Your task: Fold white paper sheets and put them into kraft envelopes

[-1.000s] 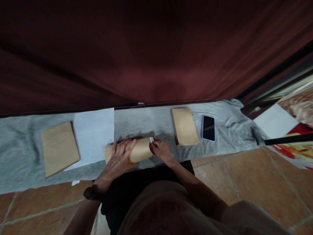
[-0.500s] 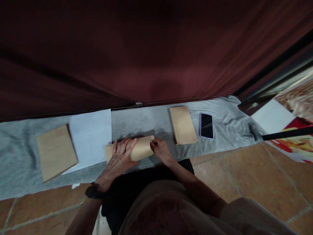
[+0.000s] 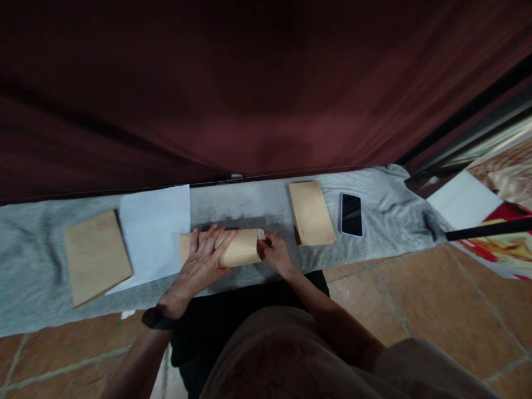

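Brown envelope (image 3: pixel 241 252) is just below mid-frame on the grey cloth (image 3: pixel 233 202), with stuff on both sides: white sheet (image 3: pixel 155 227) and a tan packet (image 3: pixel 97 257) overlapping it at lower left, then an envelope stack (image 3: pixel 313 213) and a phone (image 3: pixel 351 215) right of centre. Main thing in the way is the left hand (image 3: pixel 203 252), spread flat over the envelope's left part. Right hand (image 3: pixel 274 252) has curled fingers at the other end, can't tell if they're gripping. Envelope's kinda bulged, mouth gaping, pale bit showing.
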